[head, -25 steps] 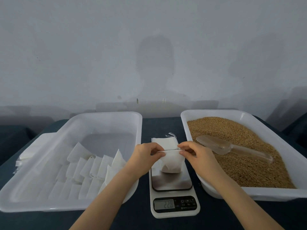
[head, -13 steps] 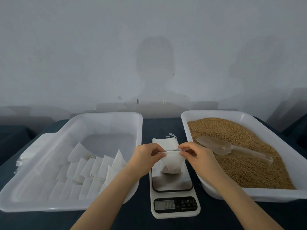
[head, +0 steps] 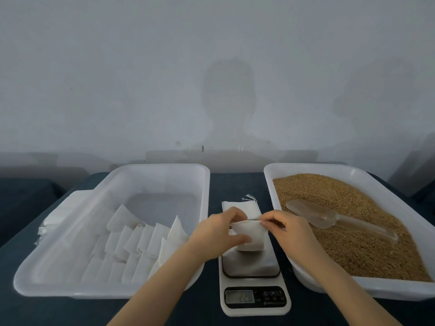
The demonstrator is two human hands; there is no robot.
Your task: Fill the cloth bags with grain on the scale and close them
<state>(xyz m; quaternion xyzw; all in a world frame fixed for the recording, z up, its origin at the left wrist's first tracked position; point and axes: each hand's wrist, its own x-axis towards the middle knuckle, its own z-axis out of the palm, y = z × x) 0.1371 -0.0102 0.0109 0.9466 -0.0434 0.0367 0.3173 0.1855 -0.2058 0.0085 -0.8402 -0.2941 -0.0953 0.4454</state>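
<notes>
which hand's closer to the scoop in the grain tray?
Right. The right hand pinches the top edge of the cloth bag, just left of the scoop; the left hand grips the bag's opposite side, farther away.

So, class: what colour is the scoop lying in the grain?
Clear, see-through plastic; the scoop shows best in the head view.

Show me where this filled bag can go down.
Free: left tray's far floor, beyond the rows of bags; tabletop strip between the trays, behind the spare-bag stack. Crowded: the scale, where left hand and right hand hold the bag; the grain tray, with its scoop.
</notes>
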